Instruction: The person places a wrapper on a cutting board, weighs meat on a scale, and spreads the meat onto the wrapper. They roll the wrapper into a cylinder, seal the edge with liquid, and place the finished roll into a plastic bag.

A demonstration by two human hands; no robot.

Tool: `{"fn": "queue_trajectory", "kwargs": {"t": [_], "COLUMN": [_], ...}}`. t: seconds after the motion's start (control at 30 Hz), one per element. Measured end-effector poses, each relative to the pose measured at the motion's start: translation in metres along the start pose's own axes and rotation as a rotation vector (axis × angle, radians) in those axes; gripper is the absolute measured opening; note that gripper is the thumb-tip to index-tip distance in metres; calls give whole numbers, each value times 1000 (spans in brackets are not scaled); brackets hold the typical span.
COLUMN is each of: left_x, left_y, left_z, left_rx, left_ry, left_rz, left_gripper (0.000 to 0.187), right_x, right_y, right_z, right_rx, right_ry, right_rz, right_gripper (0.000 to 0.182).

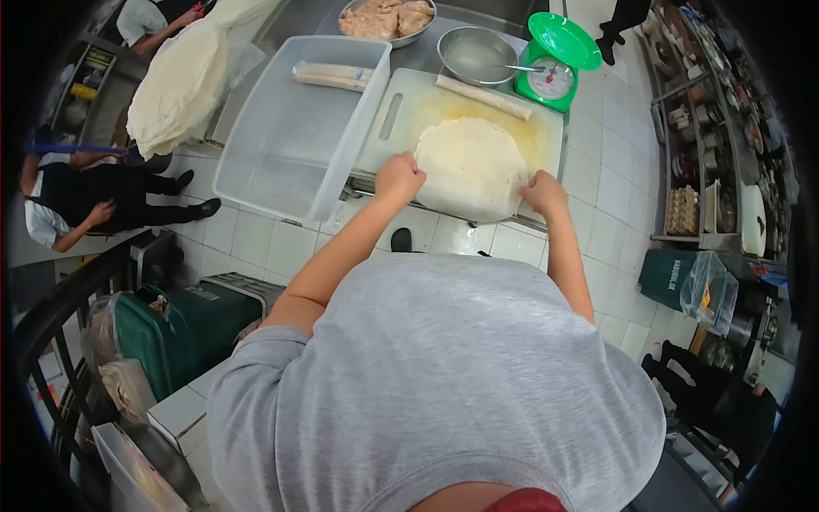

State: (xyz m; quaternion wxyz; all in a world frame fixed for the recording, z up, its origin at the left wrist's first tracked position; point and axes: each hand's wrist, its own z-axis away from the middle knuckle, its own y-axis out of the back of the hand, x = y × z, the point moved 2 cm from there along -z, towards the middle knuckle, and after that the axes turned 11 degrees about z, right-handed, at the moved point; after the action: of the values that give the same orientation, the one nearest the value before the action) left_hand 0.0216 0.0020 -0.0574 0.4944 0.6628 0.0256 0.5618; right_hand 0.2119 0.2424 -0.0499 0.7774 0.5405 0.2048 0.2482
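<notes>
A thin, pale round dough sheet [473, 162] lies on the white cutting board [397, 158], its near part reaching the board's front edge. My left hand [401, 177] is closed at the sheet's left edge, fingers pinched on it. At the lower right edge, my right hand [544, 194] pinches the sheet too. Beyond the sheet, a long filled roll [484, 96] rests across the far side of the board. A yellowish wet film [533, 136] shows on the board around the sheet.
Left of the board stands a clear plastic bin [281, 154] with wrapped rolls [333, 77]. Behind are a bowl of meat filling [388, 19], a metal bowl [478, 55] with a spoon, and a green scale [550, 77]. A dough stack [179, 85] sits far left. Co-workers stand around.
</notes>
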Motion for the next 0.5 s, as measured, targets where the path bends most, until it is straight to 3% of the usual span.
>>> {"fn": "queue_trajectory", "kwargs": {"t": [0.1, 0.17, 0.23, 0.3, 0.4, 0.5], "left_x": [0, 5, -4, -12, -13, -13], "left_y": [13, 18, 10, 2, -3, 2], "left_z": [6, 3, -10, -20, -25, -21], "left_rx": [-8, 86, 126, 84, -41, -33], "left_ry": [87, 129, 109, 95, 86, 42], "left_rz": [163, 304, 250, 162, 56, 124], "left_gripper": [26, 29, 29, 28, 24, 21], "right_x": [-20, -51, -98, -133, -157, -164], "right_y": [37, 62, 90, 88, 68, 86], "right_z": [-15, -49, -73, -112, -151, -145], "right_rx": [151, 473, 634, 727, 494, -13], "right_ry": [148, 364, 562, 755, 749, 563], "right_rz": [-77, -181, -303, -209, 89, 246], "right_gripper": [41, 42, 47, 55, 59, 70]}}
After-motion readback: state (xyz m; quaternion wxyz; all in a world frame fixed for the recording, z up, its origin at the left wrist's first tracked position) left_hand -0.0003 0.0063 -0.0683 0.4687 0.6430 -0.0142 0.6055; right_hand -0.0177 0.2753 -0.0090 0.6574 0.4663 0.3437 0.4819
